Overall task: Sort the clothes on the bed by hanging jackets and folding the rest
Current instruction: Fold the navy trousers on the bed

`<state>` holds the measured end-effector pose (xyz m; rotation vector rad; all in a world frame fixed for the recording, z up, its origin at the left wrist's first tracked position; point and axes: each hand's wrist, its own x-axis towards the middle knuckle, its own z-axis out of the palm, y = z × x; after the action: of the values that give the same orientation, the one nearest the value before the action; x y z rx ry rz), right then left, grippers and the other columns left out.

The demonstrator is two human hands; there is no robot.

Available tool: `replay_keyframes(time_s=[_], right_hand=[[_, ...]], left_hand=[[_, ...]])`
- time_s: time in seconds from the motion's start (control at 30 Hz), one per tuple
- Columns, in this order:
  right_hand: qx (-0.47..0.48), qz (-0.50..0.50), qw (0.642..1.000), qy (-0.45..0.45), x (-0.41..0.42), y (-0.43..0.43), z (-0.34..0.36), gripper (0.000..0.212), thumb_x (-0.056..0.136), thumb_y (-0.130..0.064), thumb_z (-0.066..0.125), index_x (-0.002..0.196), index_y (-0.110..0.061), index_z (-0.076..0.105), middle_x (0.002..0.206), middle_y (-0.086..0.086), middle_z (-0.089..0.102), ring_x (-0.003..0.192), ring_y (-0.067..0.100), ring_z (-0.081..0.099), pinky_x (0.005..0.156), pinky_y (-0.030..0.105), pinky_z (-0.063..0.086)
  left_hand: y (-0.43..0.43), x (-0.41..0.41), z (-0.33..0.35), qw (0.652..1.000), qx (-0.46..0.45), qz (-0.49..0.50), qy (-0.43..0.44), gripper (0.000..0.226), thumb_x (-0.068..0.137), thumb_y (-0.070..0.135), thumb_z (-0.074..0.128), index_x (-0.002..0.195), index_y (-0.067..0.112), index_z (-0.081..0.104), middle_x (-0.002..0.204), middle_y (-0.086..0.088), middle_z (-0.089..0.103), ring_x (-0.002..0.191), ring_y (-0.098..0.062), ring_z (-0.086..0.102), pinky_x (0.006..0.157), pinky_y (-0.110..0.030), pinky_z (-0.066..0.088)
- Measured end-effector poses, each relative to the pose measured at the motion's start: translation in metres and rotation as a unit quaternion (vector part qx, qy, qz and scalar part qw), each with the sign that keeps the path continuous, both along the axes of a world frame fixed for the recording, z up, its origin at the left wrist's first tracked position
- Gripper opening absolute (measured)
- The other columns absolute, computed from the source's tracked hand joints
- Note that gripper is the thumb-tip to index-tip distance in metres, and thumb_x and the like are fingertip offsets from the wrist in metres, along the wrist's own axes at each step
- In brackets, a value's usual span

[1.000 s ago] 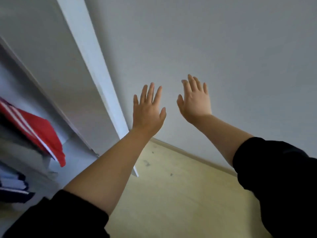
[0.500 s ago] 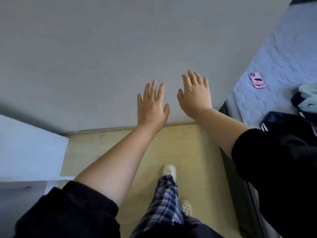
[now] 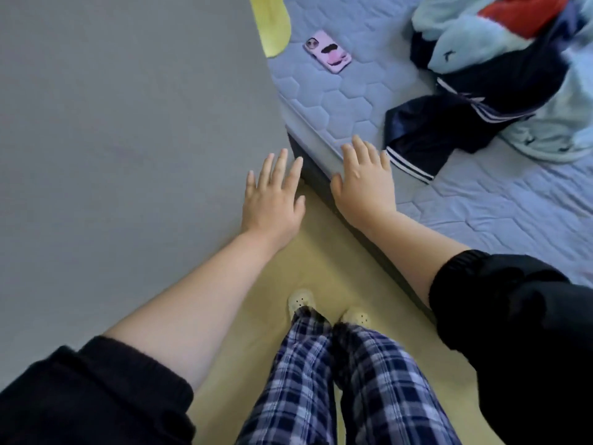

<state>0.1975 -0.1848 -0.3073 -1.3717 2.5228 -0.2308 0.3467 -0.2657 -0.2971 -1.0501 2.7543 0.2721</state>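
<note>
Two hands hover spread and empty at the bed's [image 3: 337,101] corner, left hand [image 3: 272,200] beside right hand [image 3: 365,184], near a limp navy jacket [image 3: 449,123] probably best gripped by its shoulders.

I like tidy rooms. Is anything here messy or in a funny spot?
Yes. Clothes lie in a crumpled, unsorted heap on the bed, and a pink phone lies loose there too, apart from them.

Both hands are held out empty with straight fingers [image 3: 283,165], the left hand [image 3: 272,202] beside the corner of the pale blue quilted bed [image 3: 337,104] and the right hand [image 3: 365,183] over that corner, while on the bed lie a pink-cased phone [image 3: 328,52], a navy white-striped jacket [image 3: 423,133] and a heap of light blue, navy and red clothes [image 3: 500,59].
</note>
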Motion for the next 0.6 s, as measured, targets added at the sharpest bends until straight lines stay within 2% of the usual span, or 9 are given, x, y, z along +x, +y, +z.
replay_keyframes(time_s=[0.13,0.3,0.5,0.57,0.6], right_hand=[[0.004,-0.061,0.998,-0.012,-0.056,0.021,-0.049,0.051,0.093,-0.027,0.044,0.139,-0.004,0.04,0.152,0.015,0.032,0.139,0.031,0.029,0.114,0.047,0.018],[0.044,-0.127,0.99,-0.045,-0.138,0.048,-0.119,0.053,0.092,-0.027,0.044,0.141,-0.007,0.036,0.154,0.013,0.028,0.139,0.028,0.026,0.113,0.047,0.018],[0.059,-0.213,0.972,-0.077,-0.212,0.067,-0.186,0.054,0.089,-0.024,0.049,0.139,-0.007,0.038,0.152,0.013,0.03,0.137,0.029,0.03,0.111,0.047,0.023],[0.073,-0.231,0.964,-0.112,-0.228,0.07,-0.213,0.059,0.088,-0.025,0.054,0.141,-0.008,0.033,0.153,0.014,0.025,0.137,0.031,0.029,0.11,0.048,0.026],[0.081,-0.232,0.961,-0.131,-0.236,0.071,-0.228,0.063,0.088,-0.026,0.056,0.143,-0.008,0.03,0.154,0.015,0.023,0.137,0.033,0.029,0.109,0.048,0.029]], left_hand=[[0.004,-0.066,-0.05,0.998,0.025,-0.042,-0.023,0.066,0.096,0.038,0.04,0.153,0.021,0.01,0.161,-0.004,0.006,0.148,-0.024,0.006,0.115,-0.052,0.013],[0.015,-0.162,-0.117,0.993,0.05,-0.086,-0.06,0.068,0.097,0.039,0.038,0.153,0.02,0.004,0.161,0.0,0.003,0.148,-0.022,0.004,0.115,-0.051,0.014],[0.018,-0.244,-0.184,0.982,0.101,-0.132,-0.084,0.069,0.098,0.035,0.04,0.153,0.019,0.002,0.161,-0.003,0.003,0.147,-0.023,0.005,0.116,-0.048,0.017],[0.01,-0.267,-0.207,0.98,0.146,-0.106,-0.084,0.071,0.097,0.033,0.044,0.153,0.02,0.003,0.16,-0.004,0.009,0.146,-0.024,0.013,0.115,-0.047,0.022],[0.005,-0.281,-0.219,0.976,0.195,-0.058,-0.074,0.072,0.097,0.032,0.046,0.153,0.02,0.003,0.159,-0.006,0.015,0.144,-0.026,0.018,0.113,-0.047,0.025]])
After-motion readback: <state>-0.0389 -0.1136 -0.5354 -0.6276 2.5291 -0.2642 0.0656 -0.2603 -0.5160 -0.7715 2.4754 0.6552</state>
